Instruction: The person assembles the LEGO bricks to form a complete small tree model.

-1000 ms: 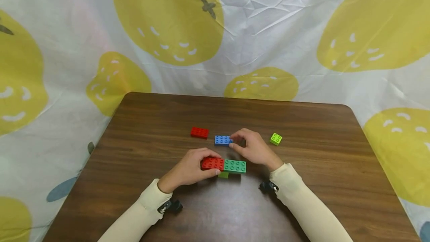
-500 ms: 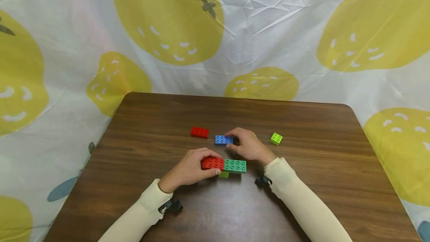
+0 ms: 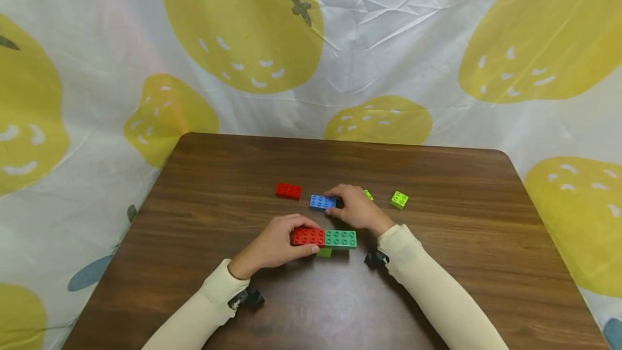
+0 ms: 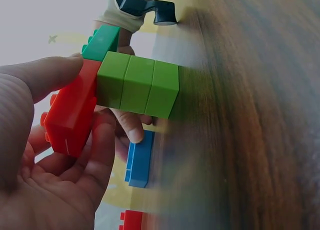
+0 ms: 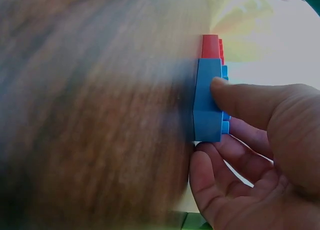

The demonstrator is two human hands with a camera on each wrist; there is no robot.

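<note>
My left hand (image 3: 279, 242) grips the red building brick (image 3: 308, 236) of a joined piece. A teal-green brick (image 3: 340, 239) sits end to end with that red one. Beneath them is a column of three lime-green bricks (image 4: 137, 85), best seen in the left wrist view. My right hand (image 3: 359, 207) pinches the right end of a blue brick (image 3: 320, 202); its thumb (image 5: 240, 100) lies against the near side. The far-side fingertips are hidden in the right wrist view. The blue brick appears to be on or just at the table.
A loose red brick (image 3: 289, 190) lies left of the blue one on the wooden table (image 3: 233, 166). Farther right is a small lime brick (image 3: 399, 199). Another lime brick (image 3: 368, 195) shows partly behind my right hand. A fruit-print cloth (image 3: 272, 112) hangs behind the table.
My right hand has shifted left onto the blue brick, which has moved and turned slightly. A lime brick behind that hand has come into view. My left hand stays in place.
</note>
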